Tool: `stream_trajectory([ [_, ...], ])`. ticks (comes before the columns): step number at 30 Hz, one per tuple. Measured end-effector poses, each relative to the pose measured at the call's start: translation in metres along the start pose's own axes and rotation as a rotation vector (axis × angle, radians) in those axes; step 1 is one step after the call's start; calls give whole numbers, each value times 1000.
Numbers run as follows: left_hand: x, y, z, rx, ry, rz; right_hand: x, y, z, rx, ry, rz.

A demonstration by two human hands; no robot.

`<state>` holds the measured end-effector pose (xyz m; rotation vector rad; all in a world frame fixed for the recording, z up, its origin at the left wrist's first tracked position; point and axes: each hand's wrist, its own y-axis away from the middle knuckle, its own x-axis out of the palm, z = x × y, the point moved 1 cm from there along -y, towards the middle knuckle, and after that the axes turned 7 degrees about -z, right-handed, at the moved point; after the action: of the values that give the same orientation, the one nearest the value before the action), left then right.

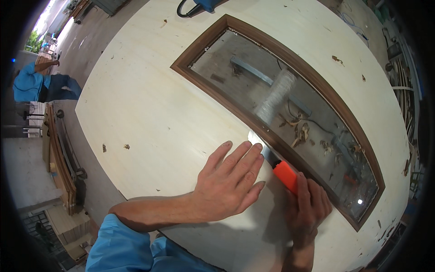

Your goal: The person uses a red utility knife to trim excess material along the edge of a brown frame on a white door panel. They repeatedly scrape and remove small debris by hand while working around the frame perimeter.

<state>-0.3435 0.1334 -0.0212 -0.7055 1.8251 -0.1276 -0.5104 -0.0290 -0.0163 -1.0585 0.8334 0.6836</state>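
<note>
My right hand point(309, 206) is closed round the orange handle of a putty knife point(286, 177). The knife's flat shiny blade lies along the lower-left edge of a brown wooden frame point(235, 109). My left hand point(231, 181) lies flat with its fingers stretched out, and its fingertips rest on or right beside the blade. Part of the blade is hidden under them. The frame is set in a large pale wooden panel point(149, 104) and surrounds a clear pane point(226, 54), through which the floor below shows.
Small brown flakes lie scattered on the panel. A blue tool with a black cord point(206, 5) sits at its far edge. At the far left stands a person in a blue shirt point(29, 84). Stacked boards point(61, 167) lean at the left, and more strips point(405, 99) stand at the right.
</note>
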Motion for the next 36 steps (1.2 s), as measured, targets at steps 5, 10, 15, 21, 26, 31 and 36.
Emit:
stream_trajectory([
  [5, -2, 0, 1, 0, 27, 5, -5, -5, 0, 40, 13, 62],
  [10, -4, -1, -3, 18, 35, -9, -17, -7, 2, 86, -29, 199],
  [15, -5, -2, -3, 38, 40, -20, -19, -7, 2, 76, -66, 197],
  [21, -5, -1, -2, 36, 43, -5, -16, -3, 2, 93, -67, 164],
  [26, 2, 7, -1, -6, 99, 21, -16, -4, 4, 128, -57, 170],
  [31, 17, 10, -10, 17, 141, -163, -24, -7, 14, 290, 52, 267],
  [36, 19, 9, -12, 260, 342, -374, -35, -18, 8, 199, -94, 487],
])
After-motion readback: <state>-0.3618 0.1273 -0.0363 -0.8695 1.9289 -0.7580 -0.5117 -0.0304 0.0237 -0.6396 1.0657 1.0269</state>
